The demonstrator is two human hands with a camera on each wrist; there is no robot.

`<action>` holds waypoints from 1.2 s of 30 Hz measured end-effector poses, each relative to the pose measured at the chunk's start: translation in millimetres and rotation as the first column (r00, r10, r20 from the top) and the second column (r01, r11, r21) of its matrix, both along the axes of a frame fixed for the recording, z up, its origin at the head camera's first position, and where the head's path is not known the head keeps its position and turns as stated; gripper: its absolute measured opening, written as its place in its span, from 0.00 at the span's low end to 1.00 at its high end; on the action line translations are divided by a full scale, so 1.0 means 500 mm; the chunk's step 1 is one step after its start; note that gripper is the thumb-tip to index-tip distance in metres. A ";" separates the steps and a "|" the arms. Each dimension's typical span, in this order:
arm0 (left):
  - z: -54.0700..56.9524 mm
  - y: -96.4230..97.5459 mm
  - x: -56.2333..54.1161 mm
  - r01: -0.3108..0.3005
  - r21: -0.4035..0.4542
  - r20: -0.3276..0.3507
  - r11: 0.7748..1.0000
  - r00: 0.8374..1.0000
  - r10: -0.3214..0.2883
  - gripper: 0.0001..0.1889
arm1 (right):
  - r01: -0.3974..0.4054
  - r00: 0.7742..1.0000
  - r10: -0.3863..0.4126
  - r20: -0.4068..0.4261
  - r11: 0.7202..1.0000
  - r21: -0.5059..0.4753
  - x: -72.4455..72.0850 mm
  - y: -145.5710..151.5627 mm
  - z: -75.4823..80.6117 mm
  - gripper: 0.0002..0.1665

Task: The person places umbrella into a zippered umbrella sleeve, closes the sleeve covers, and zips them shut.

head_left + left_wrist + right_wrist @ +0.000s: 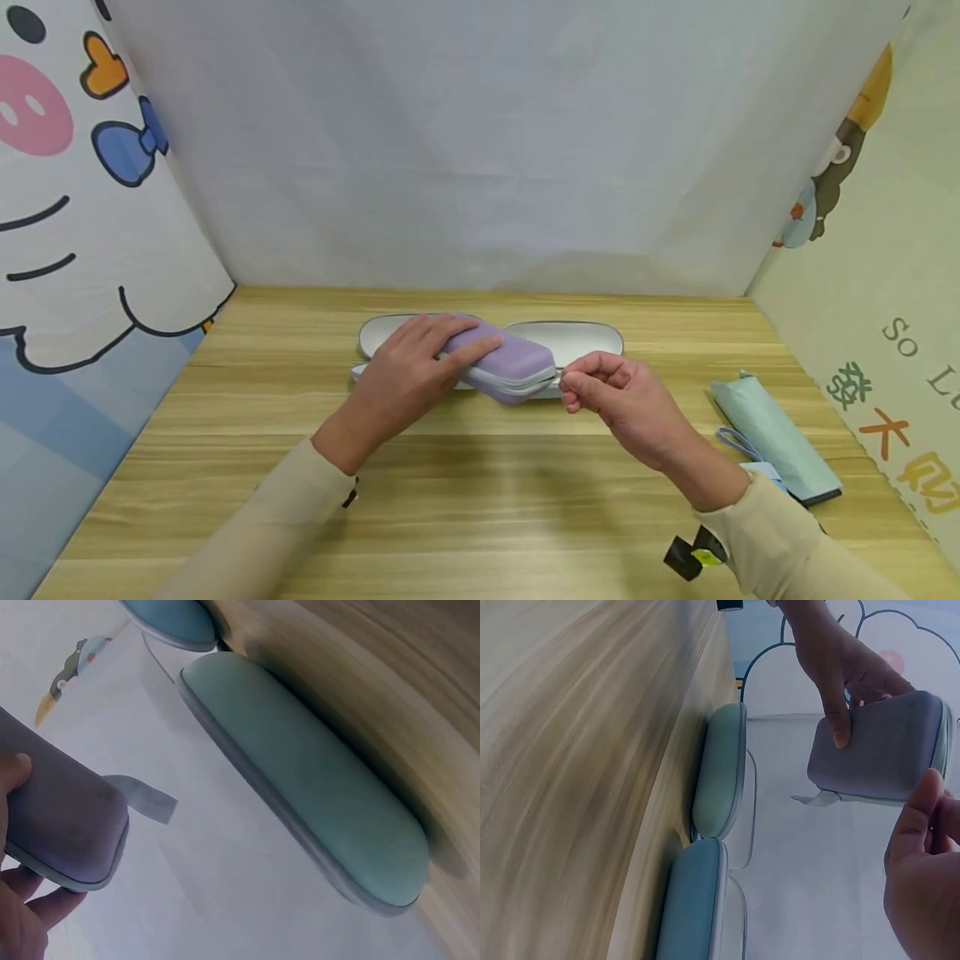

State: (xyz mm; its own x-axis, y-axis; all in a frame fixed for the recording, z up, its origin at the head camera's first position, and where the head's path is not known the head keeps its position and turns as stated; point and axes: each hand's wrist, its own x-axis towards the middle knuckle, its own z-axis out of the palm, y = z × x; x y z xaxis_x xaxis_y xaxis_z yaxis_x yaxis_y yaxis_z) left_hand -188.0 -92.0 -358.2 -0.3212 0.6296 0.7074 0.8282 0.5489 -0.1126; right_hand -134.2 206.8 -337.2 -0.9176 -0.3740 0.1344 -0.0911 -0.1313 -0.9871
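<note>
A purple zippered case (517, 354) is held above the table, tilted with its right end lower. My left hand (408, 367) grips it from the left, thumb on one side and fingers round the other. At its right end my right hand (626, 404) pinches the zipper end between thumb and forefinger; the pull is mostly hidden by the fingertips. Grey fabric tab (154, 801) sticks out from the case. Behind it stand two similar cases, one green (300, 780) and one blue (692, 900), with their pale lids (573, 342) raised.
On the right of the table lies a pale green, long folded item (780, 437) with a blue strap loop (738, 442). A white backdrop (487, 167) rises behind the wooden table (465, 500), and printed cloths (45, 200) flank both sides.
</note>
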 end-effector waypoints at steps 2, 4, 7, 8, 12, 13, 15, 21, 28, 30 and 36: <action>0.003 0.002 0.000 -0.030 -0.016 0.001 0.999 1.000 0.030 0.35 | 0.018 1.000 -0.017 -0.005 1.000 0.025 -0.001 -0.002 0.002 0.04; 0.004 0.005 0.001 -0.058 -0.028 0.011 0.998 0.998 0.058 0.34 | 0.041 0.999 -0.040 -0.010 0.998 0.049 -0.001 -0.004 0.004 0.04; 0.004 0.012 0.002 -0.100 -0.053 0.021 0.994 0.995 0.102 0.33 | 0.079 0.996 -0.076 -0.039 0.993 0.087 0.001 -0.012 0.008 0.02; 0.004 0.015 0.002 -0.110 -0.060 0.028 0.992 0.993 0.112 0.33 | 0.090 0.995 -0.085 -0.051 0.991 0.098 0.001 -0.015 0.010 0.02; 0.003 0.028 0.007 -0.160 -0.094 0.043 0.983 0.985 0.165 0.34 | 0.132 0.988 -0.119 -0.098 0.982 0.137 0.004 -0.031 0.016 0.07; 0.002 0.031 0.008 -0.173 -0.101 0.046 0.980 0.983 0.178 0.35 | 0.144 0.986 -0.130 -0.107 0.979 0.143 0.005 -0.034 0.017 0.07; 0.003 0.040 0.011 -0.207 -0.121 0.032 0.971 0.977 0.212 0.35 | 0.171 0.980 -0.152 -0.128 0.974 0.149 0.007 -0.040 0.019 0.08; 0.008 0.062 0.025 -0.304 -0.186 -0.030 0.934 0.952 0.304 0.34 | 0.280 0.932 -0.214 -0.291 0.937 0.209 0.012 -0.060 0.016 0.05; 0.011 0.069 0.033 -0.353 -0.215 -0.070 0.911 0.936 0.346 0.27 | 0.400 0.840 -0.230 -0.491 0.875 0.274 0.012 -0.082 0.005 0.02; 0.011 0.067 0.031 -0.354 -0.194 -0.078 0.915 0.935 0.346 0.19 | 0.421 0.830 -0.237 -0.505 0.860 0.288 0.013 -0.083 0.002 0.02; 0.014 0.058 0.027 -0.323 -0.166 -0.121 0.932 0.944 0.306 0.12 | 0.500 0.731 -0.140 -0.668 0.775 0.385 0.005 -0.060 -0.002 0.11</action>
